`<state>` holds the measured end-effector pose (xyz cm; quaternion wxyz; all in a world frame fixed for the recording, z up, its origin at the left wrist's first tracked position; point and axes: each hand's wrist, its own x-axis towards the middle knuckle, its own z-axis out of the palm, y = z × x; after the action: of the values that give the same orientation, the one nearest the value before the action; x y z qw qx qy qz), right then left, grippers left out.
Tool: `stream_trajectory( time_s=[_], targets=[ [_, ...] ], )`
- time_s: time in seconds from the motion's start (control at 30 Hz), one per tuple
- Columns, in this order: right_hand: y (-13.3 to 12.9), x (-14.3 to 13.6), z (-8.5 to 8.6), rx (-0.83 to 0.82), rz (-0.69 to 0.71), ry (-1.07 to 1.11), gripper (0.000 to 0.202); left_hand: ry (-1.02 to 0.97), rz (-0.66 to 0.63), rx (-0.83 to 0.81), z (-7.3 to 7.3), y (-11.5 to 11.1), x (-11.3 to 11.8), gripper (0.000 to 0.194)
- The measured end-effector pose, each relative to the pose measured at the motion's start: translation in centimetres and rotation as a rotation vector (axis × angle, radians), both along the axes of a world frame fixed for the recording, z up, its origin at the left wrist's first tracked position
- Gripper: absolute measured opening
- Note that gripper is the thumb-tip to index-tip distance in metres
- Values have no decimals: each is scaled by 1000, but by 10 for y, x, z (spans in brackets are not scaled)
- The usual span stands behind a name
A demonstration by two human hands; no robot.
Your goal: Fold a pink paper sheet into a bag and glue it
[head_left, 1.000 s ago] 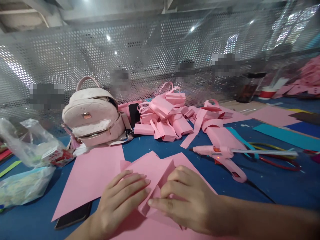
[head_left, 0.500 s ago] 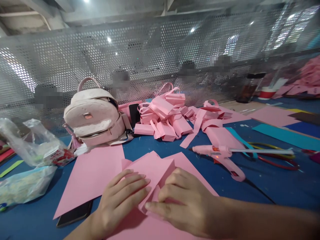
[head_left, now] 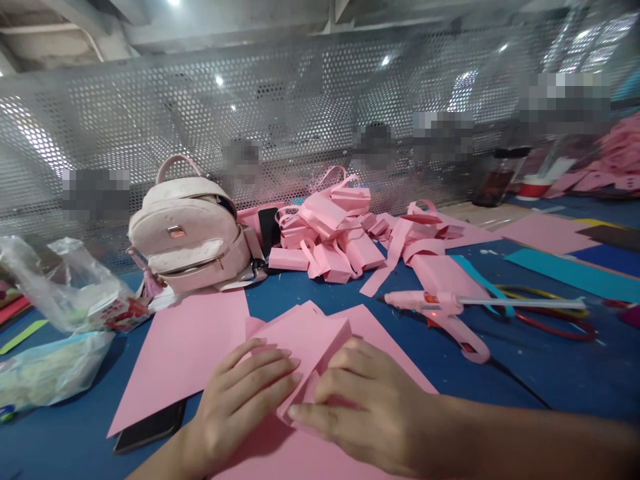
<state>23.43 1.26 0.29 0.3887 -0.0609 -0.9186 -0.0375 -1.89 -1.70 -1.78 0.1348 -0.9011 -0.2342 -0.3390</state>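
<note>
A folded pink paper box (head_left: 305, 337) lies in front of me, on pink paper sheets (head_left: 280, 460). My left hand (head_left: 245, 393) rests on its left side, fingers stretched out flat over the paper. Curled against the box's near right end is my right hand (head_left: 370, 403), with the thumb and bent fingers closed on a folded flap. The inner fingertips of that hand are partly hidden by the paper. To the right of the box, a pink glue gun (head_left: 445, 310) with a clear stick lies on its side, its small orange light showing.
A pile of pink paper bags (head_left: 330, 230) stands behind, beside a pale backpack (head_left: 193, 230). A phone (head_left: 150, 427) lies partly under a pink sheet. Plastic bags (head_left: 55, 367) sit at left; scissors (head_left: 555, 320) and blue card (head_left: 575, 270) at right. A perforated metal panel (head_left: 300, 100) closes the back.
</note>
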Motion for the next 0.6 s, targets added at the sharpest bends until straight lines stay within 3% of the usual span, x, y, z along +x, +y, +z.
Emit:
stream_trajectory(
  time_s=[0.6],
  targets=[
    [-7,0,8,-71,-19,-89,22,4,-5,-16,-3,0,-3,31]
  ],
)
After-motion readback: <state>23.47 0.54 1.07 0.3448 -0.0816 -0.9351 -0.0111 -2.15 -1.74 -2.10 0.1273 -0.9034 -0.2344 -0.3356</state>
